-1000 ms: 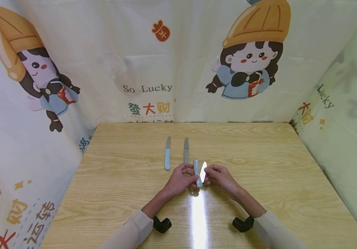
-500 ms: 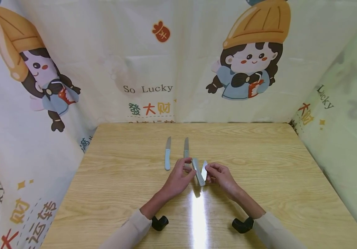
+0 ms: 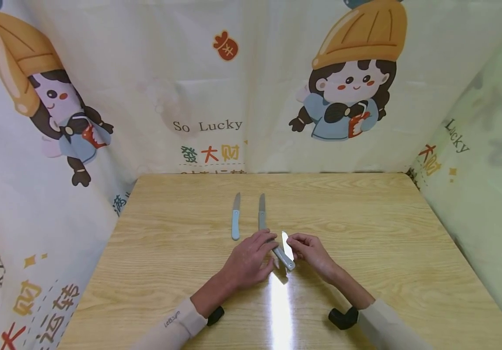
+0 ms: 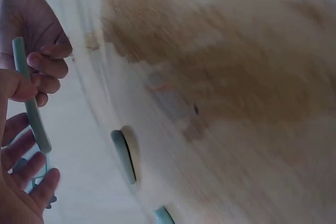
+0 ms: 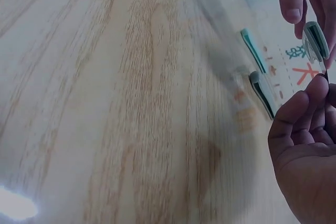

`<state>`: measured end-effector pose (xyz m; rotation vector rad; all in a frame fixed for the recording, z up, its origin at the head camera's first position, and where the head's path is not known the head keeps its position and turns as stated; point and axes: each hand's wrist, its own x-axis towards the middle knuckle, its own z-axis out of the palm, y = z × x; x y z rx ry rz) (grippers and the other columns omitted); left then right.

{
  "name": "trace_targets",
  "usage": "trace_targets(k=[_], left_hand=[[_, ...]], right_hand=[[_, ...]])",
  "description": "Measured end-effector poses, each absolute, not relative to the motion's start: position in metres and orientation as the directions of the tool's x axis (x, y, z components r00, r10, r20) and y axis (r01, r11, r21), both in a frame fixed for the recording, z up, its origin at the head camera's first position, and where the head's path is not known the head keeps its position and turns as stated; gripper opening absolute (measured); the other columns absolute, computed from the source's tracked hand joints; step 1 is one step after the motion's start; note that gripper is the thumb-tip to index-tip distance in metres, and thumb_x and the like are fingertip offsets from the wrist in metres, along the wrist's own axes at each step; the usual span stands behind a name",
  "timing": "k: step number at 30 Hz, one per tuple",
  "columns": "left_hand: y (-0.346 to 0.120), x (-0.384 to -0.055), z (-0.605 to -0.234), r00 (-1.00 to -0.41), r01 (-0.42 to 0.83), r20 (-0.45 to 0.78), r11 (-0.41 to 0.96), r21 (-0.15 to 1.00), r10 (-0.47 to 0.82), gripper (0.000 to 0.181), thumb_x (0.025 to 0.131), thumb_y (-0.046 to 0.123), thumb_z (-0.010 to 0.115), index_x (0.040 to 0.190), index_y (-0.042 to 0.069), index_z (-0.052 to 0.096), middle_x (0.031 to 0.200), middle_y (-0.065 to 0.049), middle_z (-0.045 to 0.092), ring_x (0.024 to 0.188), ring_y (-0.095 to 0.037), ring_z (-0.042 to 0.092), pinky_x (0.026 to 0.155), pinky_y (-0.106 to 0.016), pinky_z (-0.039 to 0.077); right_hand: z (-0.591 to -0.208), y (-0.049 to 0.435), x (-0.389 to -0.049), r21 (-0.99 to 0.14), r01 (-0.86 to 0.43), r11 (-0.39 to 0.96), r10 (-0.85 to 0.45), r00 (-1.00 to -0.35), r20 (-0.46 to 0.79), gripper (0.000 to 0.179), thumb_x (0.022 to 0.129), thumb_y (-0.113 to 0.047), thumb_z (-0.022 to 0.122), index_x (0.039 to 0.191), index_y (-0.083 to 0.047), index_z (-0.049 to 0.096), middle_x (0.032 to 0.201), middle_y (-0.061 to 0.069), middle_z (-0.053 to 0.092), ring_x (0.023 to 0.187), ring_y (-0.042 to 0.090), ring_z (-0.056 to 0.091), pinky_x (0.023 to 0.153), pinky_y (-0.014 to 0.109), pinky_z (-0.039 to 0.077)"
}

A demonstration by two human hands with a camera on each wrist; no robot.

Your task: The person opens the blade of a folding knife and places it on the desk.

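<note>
A folding knife with a grey handle (image 3: pixel 284 257) is partly folded, its shiny blade (image 3: pixel 286 243) at a narrow angle to the handle. My right hand (image 3: pixel 314 253) pinches the blade between thumb and fingertips. Against the free end of the handle lie the extended fingers of my left hand (image 3: pixel 248 257). In the left wrist view those fingers spread beside the handle (image 4: pixel 32 103). The right wrist view shows the left thumb standing off the slotted handle (image 5: pixel 316 39).
Farther back on the wooden table (image 3: pixel 167 233) lie two unfolded knives, one light blue (image 3: pixel 235 223) and one grey (image 3: pixel 262 214). The left hand overlaps the grey one's handle end. A printed curtain (image 3: pixel 268 87) hangs behind and at both sides.
The knife handle has tilted, its hinge end swinging right and toward me. The left hand has turned and shifted its fingers along the handle. The right hand keeps its pinch on the blade.
</note>
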<state>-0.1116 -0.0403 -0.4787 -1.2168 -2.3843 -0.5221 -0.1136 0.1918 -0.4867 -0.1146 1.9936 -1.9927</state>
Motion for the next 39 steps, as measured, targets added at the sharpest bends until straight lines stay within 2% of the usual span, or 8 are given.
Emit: trace_targets(k=[7, 10, 17, 23, 30, 39], left_hand=[[-0.0428, -0.1168, -0.4789, -0.399, 0.880, 0.520, 0.476, -0.015, 0.755, 0.039, 0.087, 0.025, 0.082, 0.118, 0.003, 0.072, 0.122, -0.008, 0.066, 0.124, -0.025, 0.058, 0.109, -0.033, 0.039], [-0.0432, -0.1178, -0.4779, -0.374, 0.892, 0.514, 0.451, -0.027, 0.772, 0.035, 0.088, 0.024, 0.082, 0.115, 0.004, 0.073, 0.117, -0.006, 0.066, 0.119, -0.022, 0.060, 0.108, -0.031, 0.039], [-0.0431, -0.1175, -0.4791, -0.358, 0.890, 0.509, 0.451, -0.067, 0.783, 0.031, 0.085, 0.028, 0.085, 0.108, 0.010, 0.076, 0.108, 0.000, 0.067, 0.104, -0.015, 0.063, 0.094, -0.029, 0.049], [-0.0440, -0.1149, -0.4763, -0.366, 0.888, 0.482, 0.454, -0.077, 0.796, 0.029, 0.085, 0.029, 0.085, 0.108, 0.013, 0.078, 0.105, 0.002, 0.067, 0.101, -0.014, 0.063, 0.084, -0.027, 0.051], [-0.0452, -0.1145, -0.4745, -0.379, 0.881, 0.478, 0.467, -0.076, 0.792, 0.027, 0.086, 0.031, 0.084, 0.107, 0.015, 0.078, 0.106, 0.004, 0.066, 0.101, -0.013, 0.062, 0.082, -0.026, 0.051], [-0.0489, -0.1154, -0.4763, -0.383, 0.883, 0.465, 0.465, -0.069, 0.798, 0.028, 0.085, 0.031, 0.085, 0.107, 0.016, 0.077, 0.107, 0.003, 0.066, 0.100, -0.014, 0.061, 0.080, -0.028, 0.051]], right_hand=[[-0.4862, 0.1935, -0.1117, -0.990, 0.124, 0.069, -0.324, -0.936, -0.140, 0.033, 0.106, -0.019, 0.057, 0.113, 0.014, 0.062, 0.082, 0.002, 0.059, 0.070, 0.011, 0.054, 0.064, 0.025, 0.048], [-0.4871, 0.1933, -0.1111, -0.990, 0.109, 0.089, -0.348, -0.928, -0.134, 0.032, 0.106, -0.019, 0.057, 0.111, 0.012, 0.063, 0.085, 0.002, 0.060, 0.071, 0.010, 0.054, 0.064, 0.025, 0.048], [-0.4889, 0.1902, -0.1107, -0.988, 0.091, 0.121, -0.365, -0.922, -0.129, 0.030, 0.106, -0.020, 0.058, 0.109, 0.009, 0.067, 0.085, 0.003, 0.064, 0.071, 0.012, 0.055, 0.064, 0.027, 0.047], [-0.4878, 0.1902, -0.1074, -0.985, 0.079, 0.153, -0.361, -0.924, -0.130, 0.029, 0.106, -0.021, 0.058, 0.109, 0.006, 0.069, 0.081, 0.002, 0.059, 0.070, 0.013, 0.052, 0.064, 0.027, 0.045], [-0.4871, 0.1923, -0.1067, -0.983, 0.074, 0.168, -0.356, -0.925, -0.130, 0.032, 0.106, -0.022, 0.057, 0.112, 0.007, 0.067, 0.078, 0.005, 0.055, 0.070, 0.014, 0.052, 0.065, 0.029, 0.046], [-0.4887, 0.1930, -0.1056, -0.983, 0.093, 0.157, -0.348, -0.927, -0.143, 0.031, 0.105, -0.021, 0.059, 0.111, 0.009, 0.067, 0.078, 0.007, 0.058, 0.069, 0.013, 0.054, 0.064, 0.028, 0.046]])
